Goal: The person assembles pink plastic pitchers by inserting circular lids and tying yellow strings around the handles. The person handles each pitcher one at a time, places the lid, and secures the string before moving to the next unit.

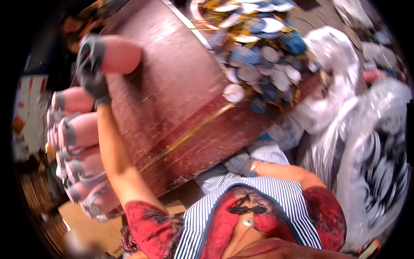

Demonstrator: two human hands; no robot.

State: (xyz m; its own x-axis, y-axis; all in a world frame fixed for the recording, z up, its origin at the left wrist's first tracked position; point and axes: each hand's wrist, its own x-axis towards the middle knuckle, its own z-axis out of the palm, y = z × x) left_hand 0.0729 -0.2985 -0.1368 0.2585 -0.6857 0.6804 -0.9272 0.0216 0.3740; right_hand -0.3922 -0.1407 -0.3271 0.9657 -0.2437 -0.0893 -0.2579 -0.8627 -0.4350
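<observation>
My left hand (92, 73), in a dark grey glove, reaches up to the left and grips the end of a pink roll (123, 54) with a grey band, held over the reddish-brown table (172, 86). Below it, several more pink rolls (79, 138) with grey bands are stacked at the table's left side. My right hand (240, 165), also gloved, rests low against my striped apron (263, 190) at the table's near edge. Its fingers are curled, and I cannot see whether it holds anything.
A heap of round blue and white discs with gold strings (258, 56) covers the table's far right part. Clear plastic bags (371, 142) holding more discs stand at the right. Brown cardboard (86, 224) lies on the floor at lower left.
</observation>
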